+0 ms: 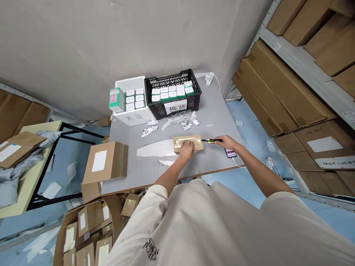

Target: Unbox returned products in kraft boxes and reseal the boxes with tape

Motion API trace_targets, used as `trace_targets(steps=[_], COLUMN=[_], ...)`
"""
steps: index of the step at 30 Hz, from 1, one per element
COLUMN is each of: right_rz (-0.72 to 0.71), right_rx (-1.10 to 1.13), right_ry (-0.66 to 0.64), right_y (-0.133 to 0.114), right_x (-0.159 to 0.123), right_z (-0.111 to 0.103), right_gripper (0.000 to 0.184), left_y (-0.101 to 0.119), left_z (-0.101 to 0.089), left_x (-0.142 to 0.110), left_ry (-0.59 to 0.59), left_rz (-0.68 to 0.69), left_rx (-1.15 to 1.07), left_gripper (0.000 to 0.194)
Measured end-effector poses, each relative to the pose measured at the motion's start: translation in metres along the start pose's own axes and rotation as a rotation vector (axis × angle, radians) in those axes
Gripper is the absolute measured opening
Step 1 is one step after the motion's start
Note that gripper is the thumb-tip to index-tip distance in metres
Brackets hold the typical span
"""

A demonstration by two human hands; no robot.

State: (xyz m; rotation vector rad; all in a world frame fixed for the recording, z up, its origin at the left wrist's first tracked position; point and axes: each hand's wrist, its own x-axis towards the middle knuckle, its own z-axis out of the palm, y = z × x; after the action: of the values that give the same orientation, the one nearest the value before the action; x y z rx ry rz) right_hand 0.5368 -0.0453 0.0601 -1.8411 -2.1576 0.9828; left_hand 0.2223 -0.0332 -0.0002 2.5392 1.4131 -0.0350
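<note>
A small brown cardboard parcel (189, 142), taped along its top, lies on the grey table (155, 166). My left hand (186, 149) rests on the parcel's near side, fingers pressed onto it. My right hand (227, 142) is closed round a black and yellow utility knife (210, 140), whose tip touches the parcel's right end. A phone (230, 153) with a white cable lies just below my right hand.
At the table's back stand a white foam box (132, 117) and a black crate (174, 105), both holding small green-and-white boxes. Scraps of tape and plastic (180, 119) lie between. A larger labelled carton (107, 162) overhangs the left edge. Shelves of cartons (291, 85) rise on the right.
</note>
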Motion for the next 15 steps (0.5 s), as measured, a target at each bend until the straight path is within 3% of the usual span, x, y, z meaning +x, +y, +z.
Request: trace_targets(steps=[10,15], right_rz=[-0.097,-0.08], right_rx=[-0.327,-0.245], right_ry=[-0.16,-0.229], right_y=[-0.012,-0.012], right_x=[0.049,0.06], right_z=[-0.007,0.0], right_gripper=[0.033,0.032], left_y=[0.0,0.001], left_z=[0.002,0.004], left_x=[-0.003,-0.007], left_ry=[0.04,0.062], left_rz=[-0.005,-0.017], left_rx=[-0.05,-0.048], left_gripper=[0.053,0.054])
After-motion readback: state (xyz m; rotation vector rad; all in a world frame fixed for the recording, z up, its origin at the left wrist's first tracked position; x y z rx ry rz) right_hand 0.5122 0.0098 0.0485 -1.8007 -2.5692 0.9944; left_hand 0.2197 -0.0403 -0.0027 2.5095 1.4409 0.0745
